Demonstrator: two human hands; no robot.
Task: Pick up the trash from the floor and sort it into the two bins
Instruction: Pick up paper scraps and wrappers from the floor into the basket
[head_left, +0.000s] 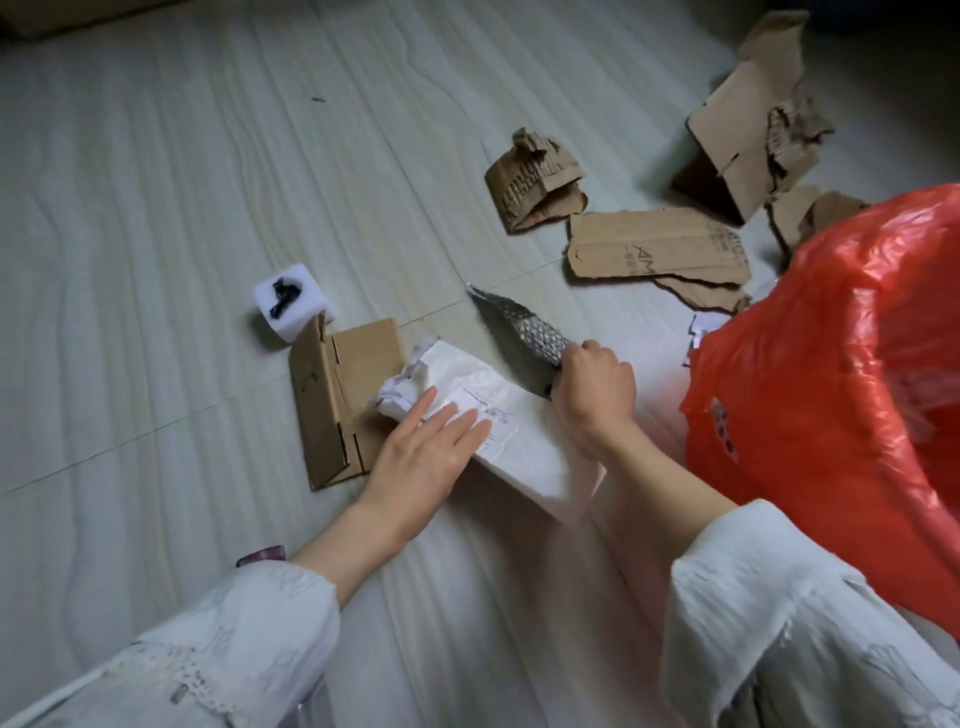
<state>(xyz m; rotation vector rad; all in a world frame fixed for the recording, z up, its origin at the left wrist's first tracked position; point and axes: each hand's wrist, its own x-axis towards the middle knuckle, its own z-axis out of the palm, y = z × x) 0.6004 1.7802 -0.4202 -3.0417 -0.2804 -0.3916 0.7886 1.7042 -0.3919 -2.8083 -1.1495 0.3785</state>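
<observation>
A white plastic mailer bag (524, 441) with a printed label lies on the pale floor in the middle. My left hand (426, 457) rests flat on its label, fingers straight. My right hand (592, 389) grips the lower end of a grey bubble-wrap mailer (524, 332), which sticks up and to the left from the fist. An orange-red plastic bag (841, 395) fills the right side, right next to my right arm.
A folded cardboard box (337, 400) lies left of the white mailer, with a white foam cube (291, 306) behind it. Several torn cardboard pieces (654, 249) and a torn open box (743, 140) lie scattered at the back right. Paper scraps (701, 327) sit by the orange-red bag.
</observation>
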